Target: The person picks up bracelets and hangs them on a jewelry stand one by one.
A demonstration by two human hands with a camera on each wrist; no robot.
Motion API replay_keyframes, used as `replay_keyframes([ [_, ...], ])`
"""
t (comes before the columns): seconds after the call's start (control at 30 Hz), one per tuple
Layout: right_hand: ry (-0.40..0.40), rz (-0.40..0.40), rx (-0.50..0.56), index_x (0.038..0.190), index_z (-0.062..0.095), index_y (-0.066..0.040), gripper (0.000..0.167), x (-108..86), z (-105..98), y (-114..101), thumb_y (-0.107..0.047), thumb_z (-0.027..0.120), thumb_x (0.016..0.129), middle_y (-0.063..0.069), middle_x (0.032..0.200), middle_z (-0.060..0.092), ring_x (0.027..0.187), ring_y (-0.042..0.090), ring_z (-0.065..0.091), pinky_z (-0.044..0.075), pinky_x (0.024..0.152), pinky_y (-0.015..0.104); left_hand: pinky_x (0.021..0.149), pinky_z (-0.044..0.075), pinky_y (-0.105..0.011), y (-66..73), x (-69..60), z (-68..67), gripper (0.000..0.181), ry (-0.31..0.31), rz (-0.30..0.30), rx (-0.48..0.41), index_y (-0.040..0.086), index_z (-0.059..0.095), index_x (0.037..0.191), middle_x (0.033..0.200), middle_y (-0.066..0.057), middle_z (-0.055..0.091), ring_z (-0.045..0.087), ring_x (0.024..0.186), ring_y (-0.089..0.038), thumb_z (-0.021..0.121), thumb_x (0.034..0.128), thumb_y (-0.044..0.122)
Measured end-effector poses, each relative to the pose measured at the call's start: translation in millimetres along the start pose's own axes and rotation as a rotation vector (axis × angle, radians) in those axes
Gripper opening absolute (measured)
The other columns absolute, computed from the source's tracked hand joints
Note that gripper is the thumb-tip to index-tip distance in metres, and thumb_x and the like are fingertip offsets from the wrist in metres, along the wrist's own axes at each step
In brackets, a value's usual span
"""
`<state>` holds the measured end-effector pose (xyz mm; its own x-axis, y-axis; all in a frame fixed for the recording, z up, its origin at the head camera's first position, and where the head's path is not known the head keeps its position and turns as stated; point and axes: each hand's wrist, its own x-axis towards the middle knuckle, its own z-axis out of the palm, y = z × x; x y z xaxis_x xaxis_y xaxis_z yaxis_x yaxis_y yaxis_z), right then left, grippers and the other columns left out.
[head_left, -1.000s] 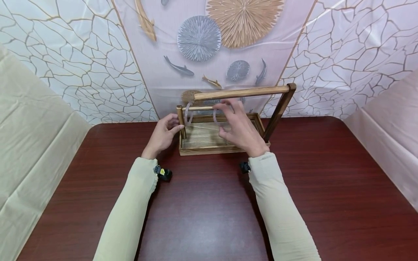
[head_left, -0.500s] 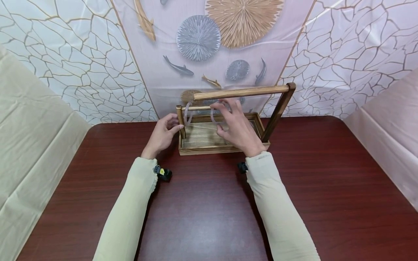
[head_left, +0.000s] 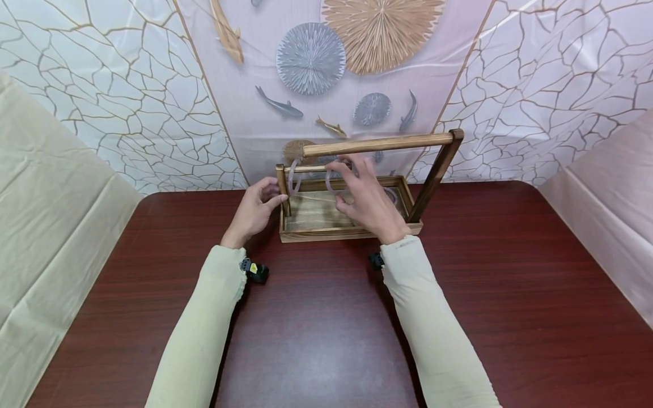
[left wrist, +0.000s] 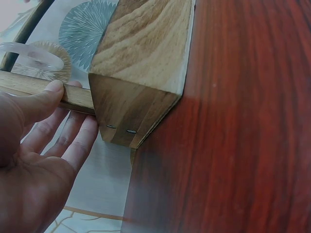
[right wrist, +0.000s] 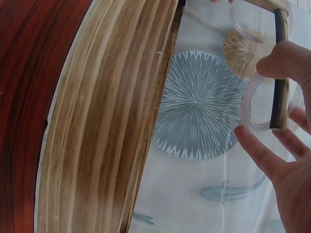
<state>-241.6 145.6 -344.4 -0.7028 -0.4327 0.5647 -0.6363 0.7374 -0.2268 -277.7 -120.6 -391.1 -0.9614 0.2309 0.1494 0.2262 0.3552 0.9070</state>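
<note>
A wooden jewellery stand (head_left: 311, 234) has a shallow tray, a low bar and a taller bar (head_left: 377, 145). My left hand (head_left: 255, 207) grips its short left post (left wrist: 75, 99), thumb on one side and fingers on the other. On the low bar, near that post, hangs a translucent bangle (head_left: 291, 180). My right hand (head_left: 369, 198) holds a second translucent bangle (right wrist: 245, 104) between thumb and fingers. This bangle goes round the low bar (right wrist: 281, 104), close to its free end. Part of another pale ring (head_left: 393, 194) shows behind my right hand.
The stand is on a dark red wooden table (head_left: 311, 323), near its back edge. A patterned cloth backdrop (head_left: 306, 124) hangs just behind. The tall right post (head_left: 433, 181) rises beside my right forearm. Pale cloth (head_left: 46, 226) borders the left side.
My right hand has shifted slightly left with the bangle, along the low bar. A ring behind that hand shows more clearly now. My left hand has stayed on the post.
</note>
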Motion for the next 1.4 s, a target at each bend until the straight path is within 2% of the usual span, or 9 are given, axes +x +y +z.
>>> replay_keyframes([
  [0.53, 0.004, -0.019, -0.001, 0.138, 0.052, -0.018, 0.057, 4.9, 6.4, -4.4, -0.004, 0.075, 0.088, 0.013, 0.146, 0.042, 0.122, 0.036, 0.044, 0.054, 0.088, 0.041, 0.093, 0.049, -0.036, 1.0, -1.4, -0.1, 0.024, 0.01, 0.029, 0.008, 0.002, 0.06, 0.123, 0.119, -0.019, 0.07, 0.065, 0.112, -0.03, 0.063, 0.1003, 0.009],
  [0.77, -0.032, -0.008, -0.002, 0.14, 0.051, -0.02, 0.057, 5.6, 9.3, -7.3, -0.007, 0.075, 0.09, 0.013, 0.148, 0.041, 0.128, 0.034, 0.041, 0.055, 0.09, 0.04, 0.096, 0.048, -0.039, -0.1, -3.1, -0.4, 0.027, 0.007, 0.01, 0.032, 0.002, 0.058, 0.126, 0.122, -0.019, 0.069, 0.063, 0.115, -0.032, 0.063, 0.1012, 0.012],
  [1.03, -0.025, -0.012, -0.005, 0.14, 0.051, -0.019, 0.055, 7.3, 11.3, -9.6, -0.008, 0.075, 0.091, 0.015, 0.147, 0.042, 0.131, 0.036, 0.04, 0.053, 0.094, 0.043, 0.097, 0.048, -0.042, 0.8, -2.3, 0.0, 0.028, 0.004, 0.003, 0.017, 0.002, 0.058, 0.126, 0.122, -0.019, 0.069, 0.063, 0.117, -0.033, 0.063, 0.1009, 0.012],
  [1.4, -0.029, -0.018, 0.011, 0.14, 0.051, -0.019, 0.057, 12.4, 15.1, -14.5, -0.008, 0.076, 0.09, 0.015, 0.147, 0.042, 0.133, 0.037, 0.04, 0.053, 0.098, 0.043, 0.094, 0.049, -0.039, 1.8, -3.4, -1.5, 0.026, 0.008, 0.007, 0.011, 0.004, 0.059, 0.124, 0.121, -0.018, 0.069, 0.063, 0.114, -0.03, 0.064, 0.1007, 0.013],
])
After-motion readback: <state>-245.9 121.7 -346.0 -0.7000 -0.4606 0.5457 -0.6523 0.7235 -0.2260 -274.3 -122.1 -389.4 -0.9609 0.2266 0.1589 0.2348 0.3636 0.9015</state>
